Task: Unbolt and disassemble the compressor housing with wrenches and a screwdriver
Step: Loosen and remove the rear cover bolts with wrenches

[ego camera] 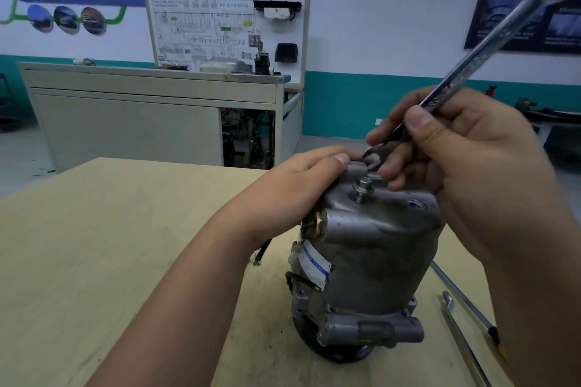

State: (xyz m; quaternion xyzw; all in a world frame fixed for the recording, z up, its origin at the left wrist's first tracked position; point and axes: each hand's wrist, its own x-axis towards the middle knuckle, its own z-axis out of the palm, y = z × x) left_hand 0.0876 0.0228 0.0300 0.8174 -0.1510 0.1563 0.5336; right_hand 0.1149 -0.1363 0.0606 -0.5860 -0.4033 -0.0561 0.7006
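Note:
A grey metal compressor stands upright on the wooden table, pulley end down. A bolt with a washer sticks partly out of its top face. My left hand rests on the upper left edge of the housing, fingers laid over the top. My right hand grips a long combination wrench near its lower part. The wrench's open jaw sits at the far top edge of the housing, just behind the raised bolt. Its ring end points up to the right.
Two long metal tools lie on the table right of the compressor. A thin dark rod shows behind my left wrist. A grey cabinet and a training board stand beyond the table.

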